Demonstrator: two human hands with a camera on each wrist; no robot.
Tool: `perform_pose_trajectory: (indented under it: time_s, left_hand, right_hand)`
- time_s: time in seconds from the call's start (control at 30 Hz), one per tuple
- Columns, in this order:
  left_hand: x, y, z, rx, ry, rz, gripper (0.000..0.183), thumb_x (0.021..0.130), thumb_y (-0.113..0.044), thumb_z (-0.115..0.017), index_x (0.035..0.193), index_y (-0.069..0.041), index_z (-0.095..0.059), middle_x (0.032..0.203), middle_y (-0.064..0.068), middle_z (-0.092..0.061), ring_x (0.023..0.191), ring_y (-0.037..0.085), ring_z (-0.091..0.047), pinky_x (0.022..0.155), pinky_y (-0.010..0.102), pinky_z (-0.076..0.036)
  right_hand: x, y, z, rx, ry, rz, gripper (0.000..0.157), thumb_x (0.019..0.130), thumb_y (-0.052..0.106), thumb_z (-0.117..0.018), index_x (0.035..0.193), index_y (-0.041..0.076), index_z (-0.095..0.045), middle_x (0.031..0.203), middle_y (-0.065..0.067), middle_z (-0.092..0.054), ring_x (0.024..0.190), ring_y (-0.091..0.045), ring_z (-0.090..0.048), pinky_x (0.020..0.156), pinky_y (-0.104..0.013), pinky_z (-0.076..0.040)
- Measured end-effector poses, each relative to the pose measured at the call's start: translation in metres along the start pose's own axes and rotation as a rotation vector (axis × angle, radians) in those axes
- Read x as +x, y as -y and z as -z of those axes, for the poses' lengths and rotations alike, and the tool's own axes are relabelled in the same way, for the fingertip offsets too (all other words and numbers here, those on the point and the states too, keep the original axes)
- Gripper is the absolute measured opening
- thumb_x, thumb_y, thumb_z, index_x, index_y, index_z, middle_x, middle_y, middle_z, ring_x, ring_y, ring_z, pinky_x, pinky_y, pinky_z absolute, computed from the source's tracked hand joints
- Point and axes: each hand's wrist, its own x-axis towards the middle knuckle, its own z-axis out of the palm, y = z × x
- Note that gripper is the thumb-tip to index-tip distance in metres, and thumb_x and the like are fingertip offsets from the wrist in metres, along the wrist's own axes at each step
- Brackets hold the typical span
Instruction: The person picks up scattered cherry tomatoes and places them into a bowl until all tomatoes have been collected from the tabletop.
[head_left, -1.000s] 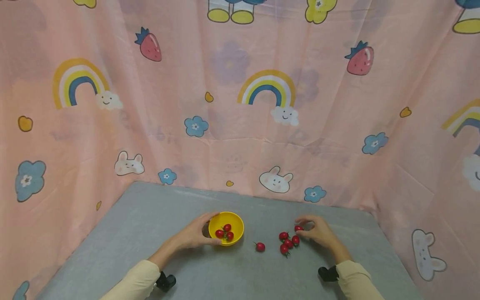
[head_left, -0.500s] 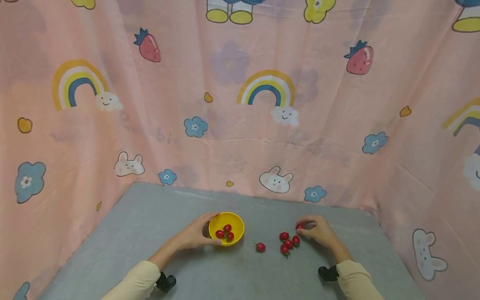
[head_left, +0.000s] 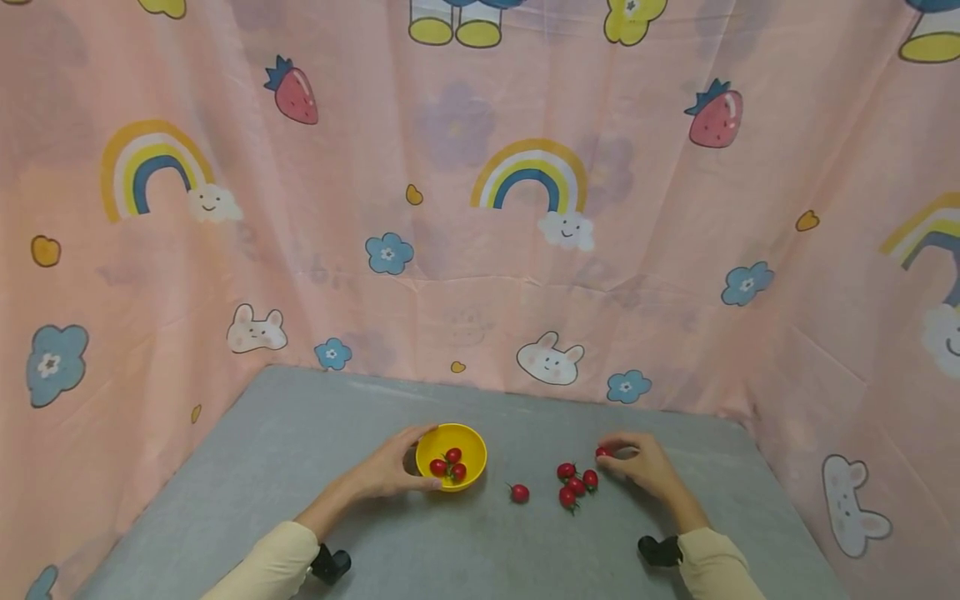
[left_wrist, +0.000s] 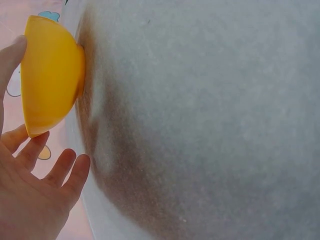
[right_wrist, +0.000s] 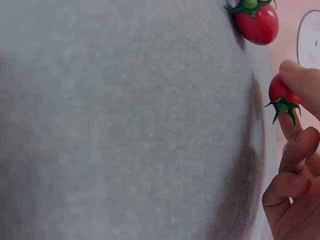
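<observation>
My left hand [head_left: 386, 468] holds a small yellow bowl [head_left: 471, 443] by its rim, the thumb on the near side and fingers on the far side. Inside the bowl lie several red cherry tomatoes [head_left: 453, 456]. In the left wrist view the bowl [left_wrist: 52, 75] stands upright on its foot. My right hand [head_left: 643, 465] pinches one cherry tomato [right_wrist: 279, 90] between thumb and index finger, its green stem showing. Beside that hand, a cluster of several cherry tomatoes [head_left: 575, 486] sits on the table. A single cherry tomato [head_left: 519, 494] lies between bowl and cluster.
A grey tabletop [head_left: 480, 558] carries everything. Behind and at both sides hangs a pink patterned curtain [head_left: 645, 250]. Black wrist straps [head_left: 330, 564] are worn below both cream sleeves.
My right hand has closed on the far cherry tomato and shifted it slightly right, away from the cluster. My left hand and the bowl have stayed in place.
</observation>
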Motion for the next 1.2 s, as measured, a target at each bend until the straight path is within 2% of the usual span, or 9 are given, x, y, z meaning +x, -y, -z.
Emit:
perform_pose_trajectory:
  time_s: [0.23,0.4,0.57,0.73,0.83,1.0,1.2]
  left_hand:
    - [-0.001,0.002,0.001,0.002,-0.005,-0.005,0.089,0.084,-0.037,-0.085,0.155,-0.007,-0.039,0.15,0.015,-0.044,0.129,0.035,-0.048,0.11,0.06,-0.035]
    - [-0.002,0.002,0.002,-0.003,-0.008,-0.013,0.089,0.084,-0.036,-0.085,0.154,-0.006,-0.039,0.151,0.016,-0.044,0.129,0.036,-0.048,0.11,0.06,-0.035]
    - [-0.001,0.002,0.002,-0.005,-0.008,-0.016,0.089,0.084,-0.037,-0.085,0.154,-0.006,-0.04,0.15,0.015,-0.044,0.129,0.035,-0.048,0.11,0.059,-0.035]
    - [0.0,0.002,0.002,0.003,-0.008,-0.02,0.089,0.084,-0.038,-0.085,0.154,-0.007,-0.04,0.152,0.015,-0.043,0.13,0.035,-0.048,0.11,0.059,-0.035]
    - [0.0,0.002,0.0,0.0,-0.011,-0.024,0.089,0.083,-0.037,-0.086,0.153,-0.006,-0.041,0.152,0.015,-0.043,0.131,0.035,-0.047,0.11,0.058,-0.035]
    - [0.001,0.002,-0.001,0.004,-0.013,-0.024,0.089,0.083,-0.037,-0.086,0.153,-0.006,-0.041,0.151,0.014,-0.044,0.131,0.035,-0.047,0.11,0.057,-0.036]
    - [0.001,0.002,0.0,0.007,-0.011,-0.029,0.089,0.083,-0.038,-0.086,0.153,-0.006,-0.041,0.151,0.014,-0.044,0.131,0.035,-0.047,0.11,0.057,-0.037]
  right_hand:
    - [-0.009,0.003,0.002,0.062,-0.026,0.018,0.027,0.088,0.012,-0.082,0.11,-0.002,-0.074,0.104,-0.009,-0.073,0.101,-0.033,-0.065,0.091,-0.06,-0.05]
    - [-0.012,0.005,0.002,0.061,-0.047,0.02,0.028,0.088,0.013,-0.081,0.111,-0.001,-0.074,0.103,-0.006,-0.074,0.1,-0.026,-0.066,0.09,-0.056,-0.051]
    - [-0.012,0.007,0.001,0.032,-0.07,0.007,0.027,0.089,0.015,-0.081,0.111,0.0,-0.075,0.103,-0.004,-0.074,0.099,-0.021,-0.065,0.088,-0.046,-0.052]
    - [-0.008,0.017,0.001,0.049,-0.068,-0.027,0.028,0.09,0.021,-0.081,0.11,0.004,-0.076,0.103,-0.003,-0.074,0.095,-0.021,-0.064,0.079,-0.03,-0.053]
    - [-0.005,0.025,0.0,0.065,-0.062,-0.021,0.027,0.09,0.022,-0.081,0.11,0.004,-0.076,0.103,-0.003,-0.074,0.094,-0.02,-0.064,0.076,-0.026,-0.051]
    - [0.001,0.035,-0.005,0.065,-0.057,0.021,0.027,0.09,0.02,-0.081,0.11,0.003,-0.075,0.103,-0.002,-0.074,0.093,-0.019,-0.064,0.074,-0.025,-0.051]
    - [0.006,0.044,-0.013,0.093,-0.036,0.005,0.029,0.089,0.019,-0.082,0.111,0.002,-0.075,0.102,-0.003,-0.074,0.082,-0.027,-0.061,0.065,-0.025,-0.049]
